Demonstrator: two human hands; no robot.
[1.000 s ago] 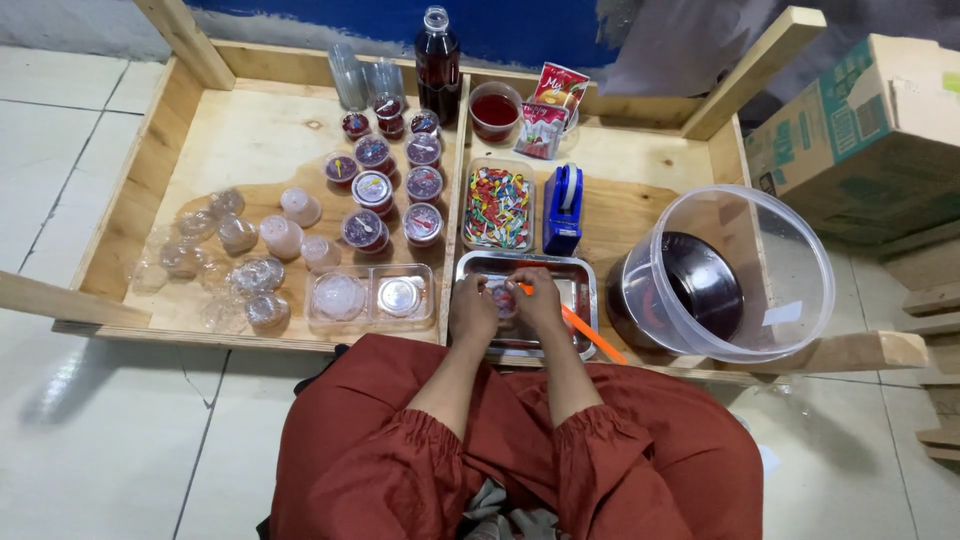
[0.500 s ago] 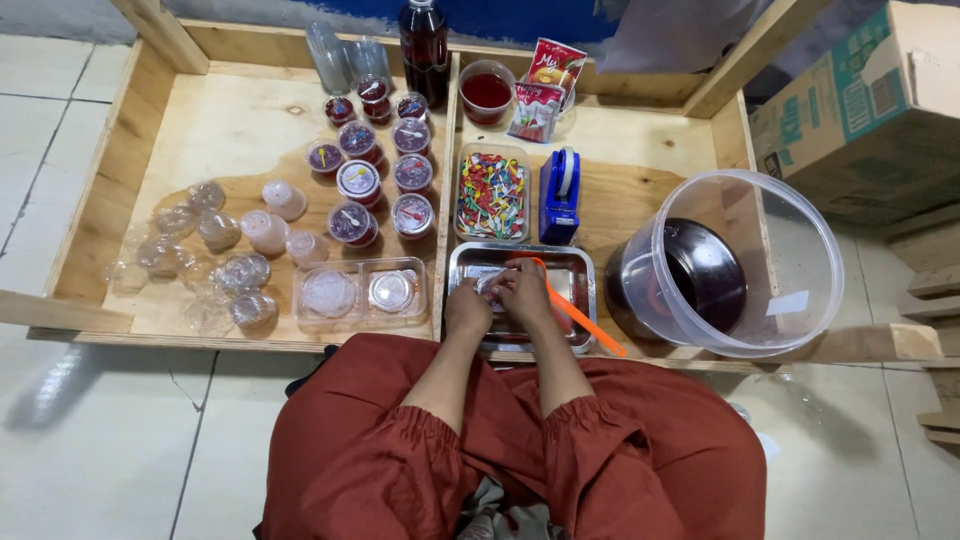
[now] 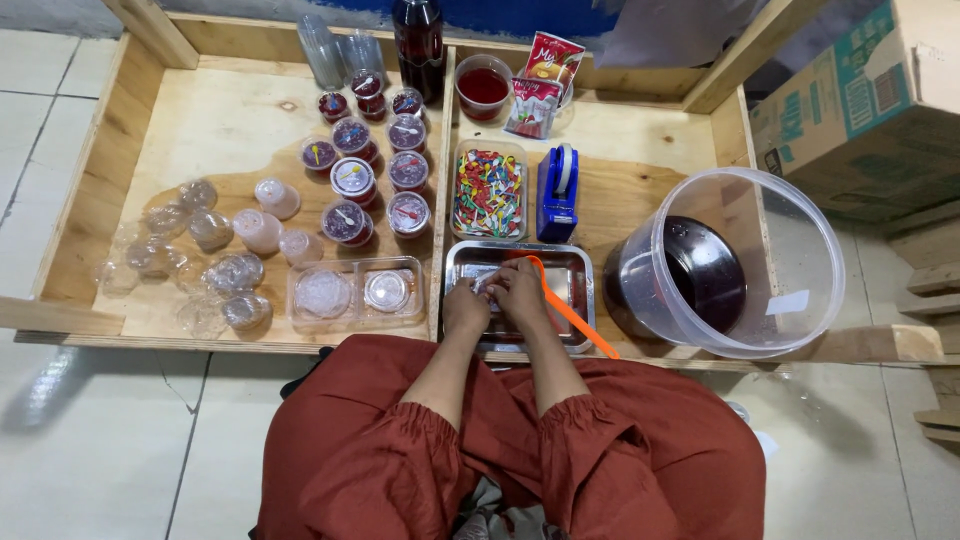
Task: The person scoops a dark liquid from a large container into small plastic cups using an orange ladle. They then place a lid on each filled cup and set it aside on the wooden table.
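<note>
Rust-red garment with gathered elastic cuffs (forearms bare) covers the lap.

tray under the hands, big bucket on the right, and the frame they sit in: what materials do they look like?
Tray: looks like metal, probably stainless steel; silvery and shiny, with bright reflections on its rim.
Bucket: clear plastic by the look; the dark liquid and the wood behind show through its wall.
Frame: unfinished wood, likely plywood panels with solid rails; pale, matte, with visible grain and a knot.

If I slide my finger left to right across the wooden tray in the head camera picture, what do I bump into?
Empty clear cups → sealed red jelly cups → colourful little spoons → blue tape dispenser → big clear bucket.
</note>
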